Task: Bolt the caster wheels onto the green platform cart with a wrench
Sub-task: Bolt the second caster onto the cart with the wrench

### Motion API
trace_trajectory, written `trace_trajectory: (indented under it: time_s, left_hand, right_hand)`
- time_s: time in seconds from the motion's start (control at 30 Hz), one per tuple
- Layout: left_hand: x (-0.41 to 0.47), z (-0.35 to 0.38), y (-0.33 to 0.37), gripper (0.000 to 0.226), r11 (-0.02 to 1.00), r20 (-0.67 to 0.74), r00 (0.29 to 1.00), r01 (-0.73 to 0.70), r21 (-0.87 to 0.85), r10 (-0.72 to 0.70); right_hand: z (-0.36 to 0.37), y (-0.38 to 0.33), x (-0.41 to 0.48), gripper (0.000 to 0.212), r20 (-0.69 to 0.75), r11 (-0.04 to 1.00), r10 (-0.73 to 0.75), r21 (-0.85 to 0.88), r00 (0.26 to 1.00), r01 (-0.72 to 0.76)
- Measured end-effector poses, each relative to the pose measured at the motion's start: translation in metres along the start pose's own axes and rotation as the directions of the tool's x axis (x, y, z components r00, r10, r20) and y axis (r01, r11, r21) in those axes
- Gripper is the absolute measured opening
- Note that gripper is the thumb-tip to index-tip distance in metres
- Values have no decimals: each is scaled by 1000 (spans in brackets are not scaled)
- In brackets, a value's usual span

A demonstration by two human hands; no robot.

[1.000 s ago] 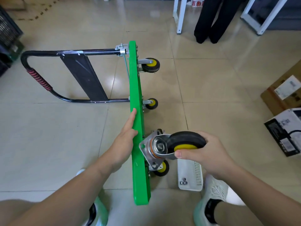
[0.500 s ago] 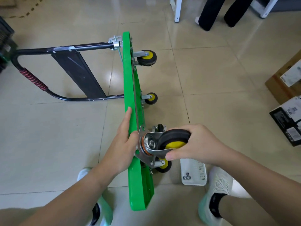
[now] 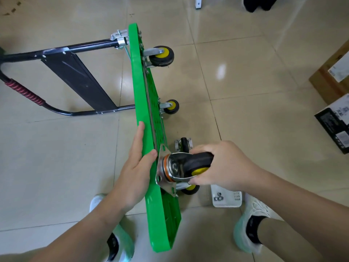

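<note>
The green platform cart (image 3: 139,87) stands on its long edge on the tiled floor, underside facing right, its black handle (image 3: 75,72) folded out to the left. My left hand (image 3: 136,167) grips the upper edge of the platform, thumb over it. My right hand (image 3: 222,165) is shut on a black and yellow caster wheel (image 3: 188,163), whose metal mounting plate (image 3: 162,174) lies against the underside. Two casters (image 3: 162,56) (image 3: 171,106) sit mounted farther along. A third mounted caster (image 3: 190,188) peeks out under the held one. No wrench is in view.
A loose caster (image 3: 184,144) lies on the floor beside the cart. A small white basket (image 3: 226,197) with several nuts sits by my right shoe. Cardboard and black boxes (image 3: 334,114) stand at the right edge. Another person's dark trouser legs (image 3: 258,3) are at the top.
My right hand has brought the caster leftward until its plate rests against the platform's underside. The platform's top has tilted, showing more of its ribbed underside. My left hand slid slightly along the edge.
</note>
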State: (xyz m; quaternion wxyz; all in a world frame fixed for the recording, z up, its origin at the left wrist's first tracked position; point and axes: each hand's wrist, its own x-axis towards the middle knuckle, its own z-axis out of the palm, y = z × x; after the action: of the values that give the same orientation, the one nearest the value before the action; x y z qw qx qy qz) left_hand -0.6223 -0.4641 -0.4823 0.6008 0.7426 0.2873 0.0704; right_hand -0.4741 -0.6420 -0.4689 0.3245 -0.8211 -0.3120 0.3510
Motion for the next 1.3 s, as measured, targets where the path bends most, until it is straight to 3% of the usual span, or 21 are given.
trace_trajectory:
  time_s: [0.07, 0.33, 0.5, 0.8, 1.3]
  left_hand:
    - [1, 0, -2, 63, 1000, 2, 1000, 10, -23, -10]
    - [-3, 7, -15, 71, 950, -16, 994, 99, -297, -109]
    - [-9, 13, -16, 58, 906, 59, 990, 139, -399, -126]
    - [-10, 10, -31, 58, 881, 84, 985, 173, -440, -151]
    - [-9, 18, -28, 66, 798, 103, 971, 237, -554, -217]
  right_hand:
    - [2, 11, 1, 51, -34, 1000, -9, -6, 999, 9]
    - [10, 27, 8, 34, 42, 980, -190, -48, 981, 192]
    - [18, 26, 21, 34, 31, 970, -235, -59, 972, 236]
    - [23, 25, 32, 37, 61, 939, -260, -219, 964, 267]
    - [32, 27, 34, 35, 23, 901, -348, -267, 937, 341]
